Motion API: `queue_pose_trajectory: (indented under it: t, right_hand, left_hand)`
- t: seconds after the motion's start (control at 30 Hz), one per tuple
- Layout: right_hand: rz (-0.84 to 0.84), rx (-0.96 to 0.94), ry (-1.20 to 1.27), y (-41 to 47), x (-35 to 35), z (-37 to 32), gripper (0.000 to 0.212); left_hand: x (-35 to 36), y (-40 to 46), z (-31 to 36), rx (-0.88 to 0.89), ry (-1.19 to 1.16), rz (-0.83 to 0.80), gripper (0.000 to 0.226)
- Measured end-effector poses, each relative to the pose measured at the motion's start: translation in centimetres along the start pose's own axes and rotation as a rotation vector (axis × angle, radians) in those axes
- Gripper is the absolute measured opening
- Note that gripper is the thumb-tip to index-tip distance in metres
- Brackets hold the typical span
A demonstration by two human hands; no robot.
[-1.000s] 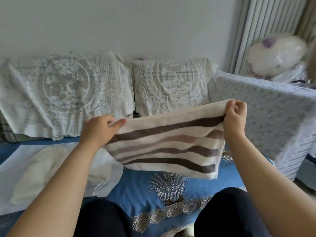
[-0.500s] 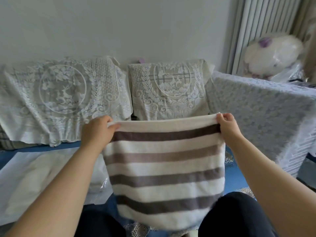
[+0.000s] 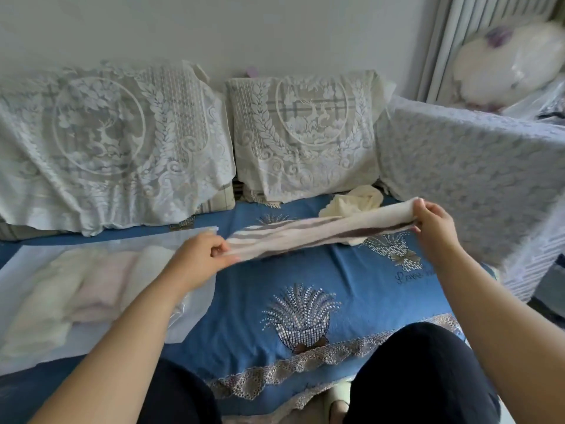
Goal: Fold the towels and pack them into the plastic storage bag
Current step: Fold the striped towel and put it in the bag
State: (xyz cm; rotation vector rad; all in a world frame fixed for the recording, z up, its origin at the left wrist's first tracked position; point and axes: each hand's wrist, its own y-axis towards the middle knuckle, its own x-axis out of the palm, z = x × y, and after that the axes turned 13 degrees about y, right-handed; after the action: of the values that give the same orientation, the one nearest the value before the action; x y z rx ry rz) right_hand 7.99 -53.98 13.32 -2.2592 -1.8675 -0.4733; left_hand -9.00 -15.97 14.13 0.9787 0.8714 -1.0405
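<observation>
The fingers (image 3: 220, 250) of the left hand (image 3: 200, 255) curl round one end of the striped towel (image 3: 321, 232), and the right hand (image 3: 434, 223), held higher with its wrist bent down, pinches the other end. Both forearms reach forward, stretching the towel flat, above the blue bedspread (image 3: 275, 286). The plastic bag (image 3: 101, 289), holding pale folded towels, lies under the left forearm; a cream towel (image 3: 351, 203) lies crumpled behind.
</observation>
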Motion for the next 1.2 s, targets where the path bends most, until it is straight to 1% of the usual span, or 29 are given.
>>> queue_pose_trajectory:
  t: [0.03, 0.07, 0.17, 0.23, 0.3, 0.4, 0.5, 0.57, 0.6, 0.67, 0.73, 0.77, 0.83, 0.9, 0.93, 1.03, 1.1, 1.2]
  right_hand:
    - [0.014, 0.028, -0.096, -0.1, -1.3, 1.5, 0.019]
    - [0.020, 0.042, -0.222, -0.2, -2.5, 3.0, 0.019]
    - [-0.038, 0.093, -0.587, -0.6, -5.4, 7.0, 0.021]
    - [-0.106, 0.172, -0.719, -0.7, -6.6, 8.7, 0.018]
    - [-0.172, 0.234, -0.814, -0.7, -6.8, 9.0, 0.022]
    - [-0.232, 0.273, -0.889, -0.3, -6.4, 8.9, 0.026]
    - [-0.269, 0.287, -0.800, 0.2, -6.1, 9.4, 0.028]
    - [-0.173, 0.259, -0.641, 0.9, -5.9, 9.4, 0.023]
    - [-0.111, 0.235, -0.561, 1.4, -5.6, 9.4, 0.022]
    - [-0.063, 0.193, -0.484, 2.2, -4.9, 9.4, 0.019]
    - [-0.085, 0.168, -0.519, 3.0, -3.9, 9.9, 0.017]
    - [-0.100, 0.147, -0.565, 3.4, -3.5, 10.2, 0.017]
    - [-0.110, 0.095, -0.648, 4.1, -2.8, 10.6, 0.017]
    - [-0.091, 0.049, -0.685, 5.0, -2.0, 11.0, 0.018]
    - [-0.081, 0.022, -0.704, 5.4, -1.7, 11.2, 0.019]
    - [-0.063, -0.031, -0.745, 6.5, -0.8, 11.9, 0.022]
    - [-0.064, -0.012, -0.784, 7.1, -0.4, 12.6, 0.024]
    - [-0.086, 0.071, -0.902, 7.7, -0.3, 13.8, 0.026]
  left_hand:
    - [0.7, -0.6, 0.1, -0.001, -0.014, -0.192, 0.020]
    - [1.4, -1.2, 0.3, 0.013, -0.013, -0.342, 0.021]
    - [2.7, -2.3, 0.8, 0.089, 0.062, -0.673, 0.017]
    - [3.5, -2.4, 0.9, 0.142, 0.090, -0.871, 0.015]
    - [3.9, -2.2, 0.8, 0.194, 0.061, -1.003, 0.019]
    - [4.1, -1.3, 0.2, 0.233, -0.029, -1.079, 0.024]
    - [4.1, 0.1, -1.2, 0.214, -0.076, -1.081, 0.029]
    - [4.1, 1.2, -2.0, 0.134, -0.089, -1.004, 0.028]
    - [4.2, 1.8, -2.3, 0.077, -0.097, -0.922, 0.026]
    - [4.9, 3.2, -3.0, -0.025, -0.062, -0.679, 0.024]
    - [6.0, 4.4, -3.6, -0.080, 0.061, -0.479, 0.022]
    - [6.8, 4.9, -3.9, -0.082, 0.128, -0.435, 0.025]
    - [8.5, 5.6, -4.5, -0.073, 0.211, -0.452, 0.031]
    - [9.7, 6.1, -4.6, -0.091, 0.231, -0.489, 0.029]
    - [10.0, 6.4, -4.6, -0.104, 0.234, -0.475, 0.027]
    - [10.6, 7.6, -4.5, -0.123, 0.275, -0.365, 0.023]
    - [11.1, 8.2, -4.6, -0.123, 0.321, -0.345, 0.023]
    - [12.6, 8.8, -5.2, -0.102, 0.359, -0.443, 0.020]
